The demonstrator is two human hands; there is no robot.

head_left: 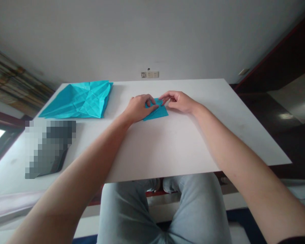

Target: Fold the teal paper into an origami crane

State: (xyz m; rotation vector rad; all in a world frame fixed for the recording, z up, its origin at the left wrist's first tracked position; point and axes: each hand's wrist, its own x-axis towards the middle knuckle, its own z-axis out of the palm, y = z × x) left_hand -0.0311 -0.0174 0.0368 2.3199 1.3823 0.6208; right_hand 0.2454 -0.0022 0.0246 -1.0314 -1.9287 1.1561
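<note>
A small piece of folded turquoise paper (157, 114) lies on the white table in front of me, with creased layers on its upper side. My left hand (140, 106) covers its left part, thumb and curled fingers closed on the folds. At the upper right edge of the paper, my right hand (180, 101) has its bent fingertips on a flap, the thumb tucked close beside them. What lies under the fingers is partly hidden.
More turquoise paper (83, 100), large and criss-crossed with creases, lies at the table's far left. Nearer on that side is a dark, pixelated flat object (52, 149). The white table (165, 149) ends just before my knees, and wall sockets (149, 74) sit behind it.
</note>
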